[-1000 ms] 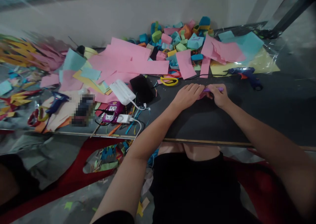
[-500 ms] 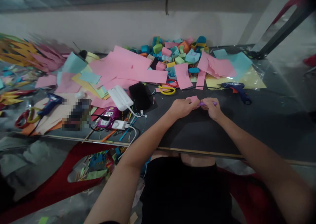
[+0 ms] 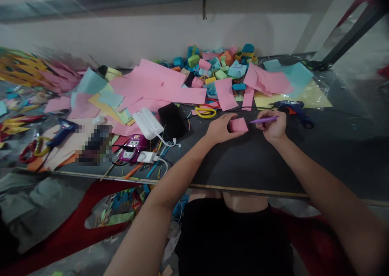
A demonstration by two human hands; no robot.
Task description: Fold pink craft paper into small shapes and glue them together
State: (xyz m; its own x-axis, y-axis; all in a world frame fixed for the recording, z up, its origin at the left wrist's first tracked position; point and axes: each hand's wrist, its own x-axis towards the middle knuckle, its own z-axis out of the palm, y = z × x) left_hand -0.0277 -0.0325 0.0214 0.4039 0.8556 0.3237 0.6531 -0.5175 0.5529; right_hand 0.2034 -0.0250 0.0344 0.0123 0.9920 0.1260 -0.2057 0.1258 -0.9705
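At the far left of the dark tabletop (image 3: 240, 166) lies 1 pair of scissors (image 3: 35, 149) with red and yellow handles; beside it is 1 blue glue gun (image 3: 62, 132), then 1 dark item (image 3: 95, 144) too pixelated to name; next come 1 purple socket block (image 3: 133, 147), 1 white plug (image 3: 147, 157) at it, 1 flat white device (image 3: 148, 123) with a cable and 1 flat black device (image 3: 172, 120); further right sits a 2nd pair of scissors (image 3: 206, 112), its handles yellow and red; behind it rises a heap of small paper boxes (image 3: 223, 67), too jumbled to count.

In front of that heap the left hand (image 3: 219, 129) grasps 1 pink paper block (image 3: 239, 125) between thumb and fingers; the block is near the middle of the bench, between the 2 hands; the right hand (image 3: 277, 128) grips 1 purple pen (image 3: 263, 120) whose tip points towards the block, just beside it and apart; the step in hand looks like marking the block, though no mark can be made out; a pen stroke would call for the left hand to keep the block steady; rightmost lies a 2nd blue glue gun (image 3: 293, 108).
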